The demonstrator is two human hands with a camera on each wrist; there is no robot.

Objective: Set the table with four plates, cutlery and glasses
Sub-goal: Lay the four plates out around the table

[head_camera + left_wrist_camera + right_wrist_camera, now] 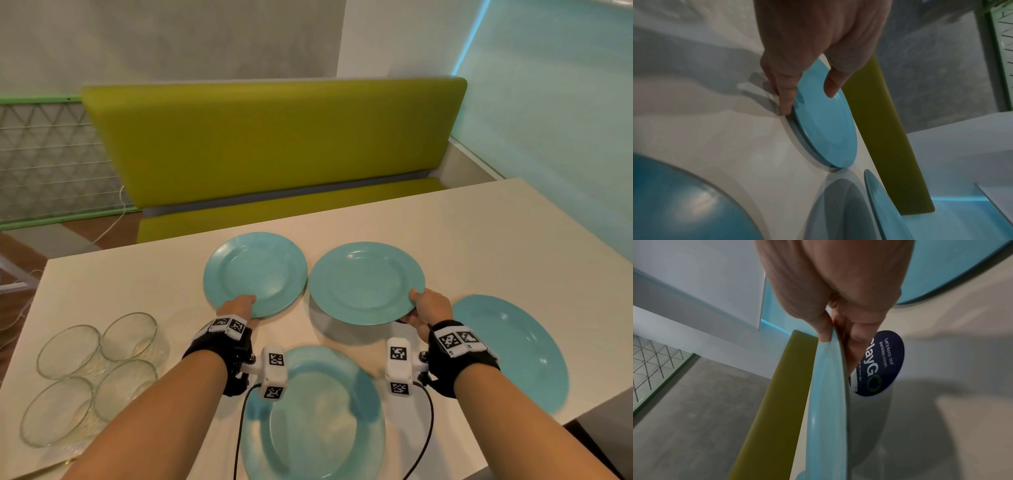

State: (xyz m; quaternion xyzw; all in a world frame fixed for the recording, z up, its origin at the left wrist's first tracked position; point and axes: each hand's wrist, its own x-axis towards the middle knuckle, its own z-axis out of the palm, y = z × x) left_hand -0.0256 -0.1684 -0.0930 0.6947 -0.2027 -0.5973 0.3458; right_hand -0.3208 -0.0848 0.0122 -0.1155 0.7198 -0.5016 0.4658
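Several teal plates are on the white table [479, 226]. My left hand [239, 306] pinches the near rim of the far-left plate [255, 272], thumb on top and fingers under; the plate [824, 123] lies almost flat on the table. My right hand [426, 308] grips the near right rim of the middle plate [366, 282] and holds it lifted above the table; its edge [828, 402] shows side-on. A third plate [513, 349] lies at the right, a fourth plate [318, 418] near me between my forearms. Several clear glasses [96, 370] stand at the left. No cutlery is visible.
A green bench [274, 144] runs along the table's far side. A round dark sticker [879, 363] is on the table under the lifted plate. The table's right edge is close to the right plate. A wire panel [51, 161] stands at the far left.
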